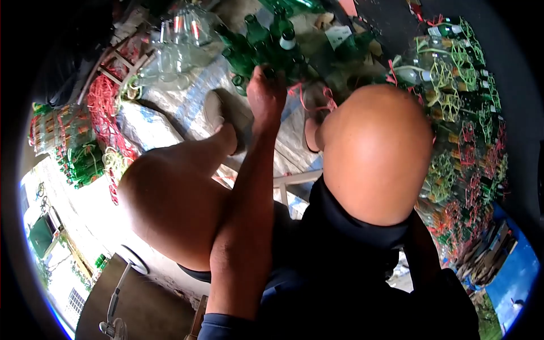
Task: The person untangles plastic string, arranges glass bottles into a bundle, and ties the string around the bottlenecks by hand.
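My left hand [266,93] reaches forward between my knees, its fingers closed around the neck of a green glass bottle. Around it stands a tight cluster of green bottles [258,48], one of which has a whitish ring at its neck. Pink-red string [326,101] lies just right of the cluster, partly behind my right knee. My right arm goes down beside the right thigh in shadow, and its hand is hidden.
Clear bottles [170,59] stand at the upper left, near a heap of red string [103,96]. String-tied bottles [453,85] are stacked along the right. A pale woven sheet [195,85] covers the ground. A fan [116,323] is at the lower left.
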Available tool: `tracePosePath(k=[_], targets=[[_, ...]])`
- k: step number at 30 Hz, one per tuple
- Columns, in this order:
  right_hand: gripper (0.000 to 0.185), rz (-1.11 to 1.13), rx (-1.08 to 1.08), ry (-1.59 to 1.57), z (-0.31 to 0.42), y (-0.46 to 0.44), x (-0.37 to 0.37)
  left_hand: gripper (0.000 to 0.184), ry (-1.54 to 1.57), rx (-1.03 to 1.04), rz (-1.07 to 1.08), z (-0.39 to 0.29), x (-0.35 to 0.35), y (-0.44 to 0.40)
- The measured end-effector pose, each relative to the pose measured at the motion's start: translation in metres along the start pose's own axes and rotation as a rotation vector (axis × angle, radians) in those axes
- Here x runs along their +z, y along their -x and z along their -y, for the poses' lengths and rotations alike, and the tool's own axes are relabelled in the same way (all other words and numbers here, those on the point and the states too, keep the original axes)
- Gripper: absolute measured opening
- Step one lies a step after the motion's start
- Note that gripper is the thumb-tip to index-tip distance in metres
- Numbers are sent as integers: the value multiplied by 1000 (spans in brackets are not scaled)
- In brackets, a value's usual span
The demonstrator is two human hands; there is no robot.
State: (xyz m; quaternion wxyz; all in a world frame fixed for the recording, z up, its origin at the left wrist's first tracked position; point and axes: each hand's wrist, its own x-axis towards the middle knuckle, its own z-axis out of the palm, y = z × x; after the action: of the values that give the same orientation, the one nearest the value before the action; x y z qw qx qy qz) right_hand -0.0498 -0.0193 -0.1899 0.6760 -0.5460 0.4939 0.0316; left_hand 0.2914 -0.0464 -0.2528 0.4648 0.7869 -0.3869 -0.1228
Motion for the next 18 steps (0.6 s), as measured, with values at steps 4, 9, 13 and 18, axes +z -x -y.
tracePosePath(k=[4,9,13,18], targets=[[28,-8,7,0,3,1,2,25,-14,-22,34,-1,-3,-1],[27,-22,7,-8,3,5,1,30,-62,28,90,1,-8,-5],[27,-32,14,-17,2,7,-1,28,-103,45,122,1,-9,-2],[26,-41,14,-11,5,5,-5,23,-82,113,109,5,-10,5]])
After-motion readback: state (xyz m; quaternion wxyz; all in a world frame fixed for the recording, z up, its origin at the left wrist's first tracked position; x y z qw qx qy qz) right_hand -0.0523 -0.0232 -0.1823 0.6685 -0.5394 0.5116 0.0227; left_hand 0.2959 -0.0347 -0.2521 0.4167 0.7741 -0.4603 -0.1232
